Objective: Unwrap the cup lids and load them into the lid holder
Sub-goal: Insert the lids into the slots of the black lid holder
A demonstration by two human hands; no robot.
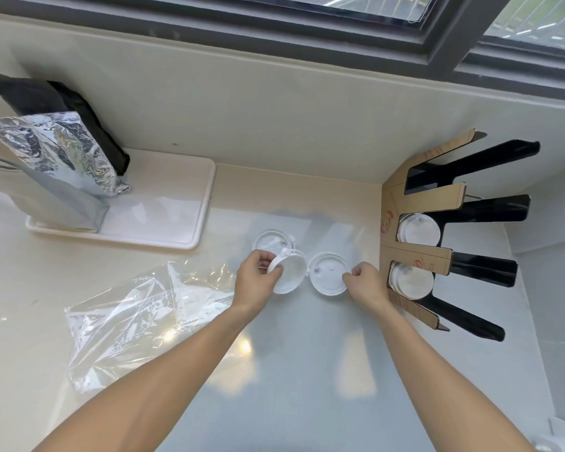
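- Far left: foil bag [62, 158] and black bag [59, 102] standing on a white tray [183, 236], not part of the task.
- Empty clear wrapper [137, 314] lies flat on the worktop [307, 386], left of both hands; unwrapping looks done.
- Left hand [258, 278]: fingers closed on the rim of a tilted lid [287, 272], lifted off the worktop.
- Flat lid [271, 241] lies just behind it, loose, nearer the left hand.
- Right hand [366, 282]: fingers pinched narrow on the right edge of the second lid [328, 274], which seems to rest flat or barely raised.
- Lid holder [437, 230] at far right, just beside the right hand; two slots already hold stacked lids [418, 231].
- Key relation: holder lies right of both held lids, slot openings facing left, so the right hand is nearer and likely loads first.
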